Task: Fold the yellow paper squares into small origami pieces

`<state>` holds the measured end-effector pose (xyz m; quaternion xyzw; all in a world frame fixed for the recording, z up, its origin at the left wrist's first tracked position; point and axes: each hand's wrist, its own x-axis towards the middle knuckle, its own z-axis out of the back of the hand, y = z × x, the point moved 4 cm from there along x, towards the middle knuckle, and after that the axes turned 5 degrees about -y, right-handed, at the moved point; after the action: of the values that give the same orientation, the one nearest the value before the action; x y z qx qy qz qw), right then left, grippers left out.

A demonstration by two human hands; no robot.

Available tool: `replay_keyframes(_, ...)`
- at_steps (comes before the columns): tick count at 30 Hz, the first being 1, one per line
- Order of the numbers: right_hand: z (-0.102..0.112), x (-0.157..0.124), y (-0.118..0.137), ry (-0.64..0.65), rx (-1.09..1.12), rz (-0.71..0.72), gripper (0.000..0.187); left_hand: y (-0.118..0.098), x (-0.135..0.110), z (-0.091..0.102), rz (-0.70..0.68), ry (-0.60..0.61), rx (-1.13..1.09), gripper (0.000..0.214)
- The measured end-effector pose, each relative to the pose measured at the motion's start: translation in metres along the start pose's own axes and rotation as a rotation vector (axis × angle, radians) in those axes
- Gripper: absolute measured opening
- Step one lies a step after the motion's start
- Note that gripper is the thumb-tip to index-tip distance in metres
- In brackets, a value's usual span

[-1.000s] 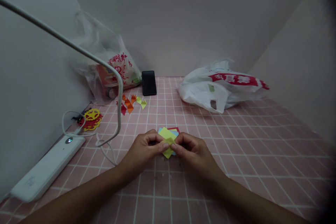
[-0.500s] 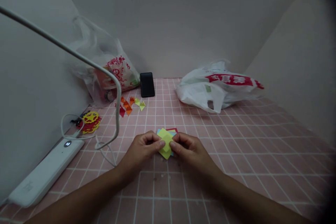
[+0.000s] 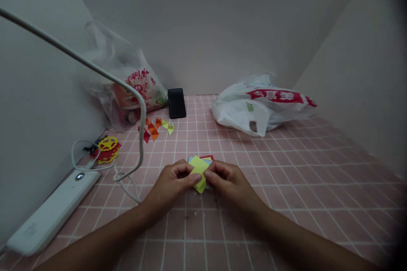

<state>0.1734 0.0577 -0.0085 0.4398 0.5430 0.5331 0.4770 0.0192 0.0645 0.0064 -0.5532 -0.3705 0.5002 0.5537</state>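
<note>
A yellow-green piece of paper (image 3: 199,168) is pinched between both hands, one corner pointing down toward me. My left hand (image 3: 178,178) has its thumb on the paper's left side, fingers curled behind. On the right side, my right hand (image 3: 227,178) grips the same paper between thumb and fingers. Behind and under it lie other coloured sheets, with a red sheet (image 3: 209,157) and a bit of light blue showing at their edges. How the yellow-green paper is folded is partly hidden by my thumbs.
Small folded paper pieces (image 3: 153,130), a black phone (image 3: 177,103) and a plastic bag (image 3: 148,91) sit at the back left. A white bag (image 3: 240,114) lies at the back right. Yellow and red cut-outs (image 3: 108,148), a white power bank (image 3: 55,214) and a cable (image 3: 143,135) are left.
A raised fold in the middle of the yellow-green paper now looks flatter, and the left thumb sits slightly lower. The whole view has shifted a little.
</note>
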Motion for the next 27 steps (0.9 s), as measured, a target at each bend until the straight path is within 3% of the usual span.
replay_keyframes(8, -0.003, 0.000, 0.001, 0.052, 0.082, 0.003, 0.026, 0.005, 0.001, 0.001, 0.039, -0.014, -0.040, 0.023)
replay_keyframes(13, 0.000, -0.001, 0.002, -0.018, 0.068, -0.003, 0.020, 0.005, 0.001, -0.001, 0.059, 0.000, -0.088, 0.024)
replay_keyframes(21, 0.007, 0.002, -0.001, -0.122, 0.160, 0.010, 0.025, 0.010, 0.003, 0.006, 0.025, -0.157, -0.129, 0.030)
replay_keyframes(27, 0.003, 0.003, -0.011, -0.070, 0.269, -0.019, 0.026, 0.010, 0.003, -0.004, 0.066, -0.012, -0.245, 0.025)
